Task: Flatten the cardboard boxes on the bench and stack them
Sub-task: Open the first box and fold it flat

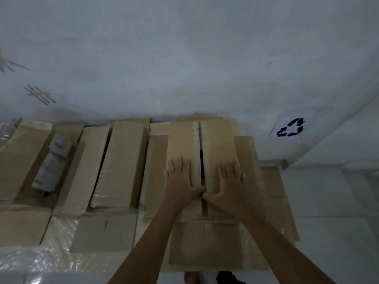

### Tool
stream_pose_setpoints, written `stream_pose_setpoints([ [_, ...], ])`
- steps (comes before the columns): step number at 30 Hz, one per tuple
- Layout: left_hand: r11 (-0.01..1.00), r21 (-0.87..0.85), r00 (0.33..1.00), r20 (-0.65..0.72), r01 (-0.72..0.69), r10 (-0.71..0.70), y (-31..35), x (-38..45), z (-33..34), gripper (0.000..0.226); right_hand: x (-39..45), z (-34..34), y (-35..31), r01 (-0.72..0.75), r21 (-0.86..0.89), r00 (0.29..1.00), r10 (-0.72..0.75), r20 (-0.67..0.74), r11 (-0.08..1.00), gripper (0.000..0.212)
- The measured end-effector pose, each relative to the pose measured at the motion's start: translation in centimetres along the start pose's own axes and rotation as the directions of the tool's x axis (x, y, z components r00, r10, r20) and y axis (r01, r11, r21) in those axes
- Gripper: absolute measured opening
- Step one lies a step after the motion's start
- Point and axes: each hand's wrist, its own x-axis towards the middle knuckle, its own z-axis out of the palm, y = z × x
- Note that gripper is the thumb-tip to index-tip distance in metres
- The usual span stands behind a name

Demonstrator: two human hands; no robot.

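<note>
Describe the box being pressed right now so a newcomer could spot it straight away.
Find the recycling sign on the wall at right; the cardboard pile lies just left of it. The top box there has two long flaps split by a dark slit, and it alone has the left hand and right hand flat on it.

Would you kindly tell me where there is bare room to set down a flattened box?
The white surface right of the cardboard stack, below the recycling sign, is bare. Left of both hands, boxes crowd edge to edge.
</note>
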Motion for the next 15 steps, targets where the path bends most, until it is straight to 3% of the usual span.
stream_pose_setpoints([
  [3, 0.98, -0.173, 0.995, -0.015, -0.1, 0.099, 0.8, -1.6, -2.5, 0.089, -1.6, -2.8, -0.2, -0.024, 0.465, 0.998, 0.045, -0.034, 0.885, 0.092],
  [5, 0.961, -0.23, 0.988, -0.061, -0.154, 0.144, 0.5, -2.8, -4.9, 0.078, -3.0, -4.8, 0.1, -0.037, 0.613, 0.996, 0.081, -0.044, 0.789, 0.066],
  [7, 0.949, -0.26, 0.98, -0.138, -0.176, 0.144, -0.2, -4.0, -7.1, 0.07, -3.9, -6.3, 1.1, -0.042, 0.629, 0.986, 0.133, -0.098, 0.776, 0.034],
  [9, 0.942, -0.29, 0.977, -0.177, -0.166, 0.118, -1.3, -5.1, -9.0, 0.062, -4.5, -7.6, 2.6, -0.071, 0.71, 0.972, 0.209, -0.109, 0.7, 0.02],
  [10, 0.938, -0.313, 0.977, -0.192, -0.147, 0.089, -1.8, -5.8, -9.9, 0.057, -4.8, -8.3, 3.5, -0.09, 0.742, 0.968, 0.234, -0.092, 0.665, 0.019],
  [12, 0.945, -0.31, 0.967, -0.253, -0.104, 0.023, -3.2, -6.6, -11.1, 0.04, -5.1, -9.0, 5.9, -0.134, 0.708, 0.945, 0.304, -0.118, 0.693, 0.022],
  [15, 0.975, -0.224, 0.935, -0.349, -0.011, -0.069, -6.3, -6.0, -10.7, 0.019, -4.7, -7.6, 9.6, -0.209, 0.469, 0.892, 0.364, -0.269, 0.858, 0.032],
])
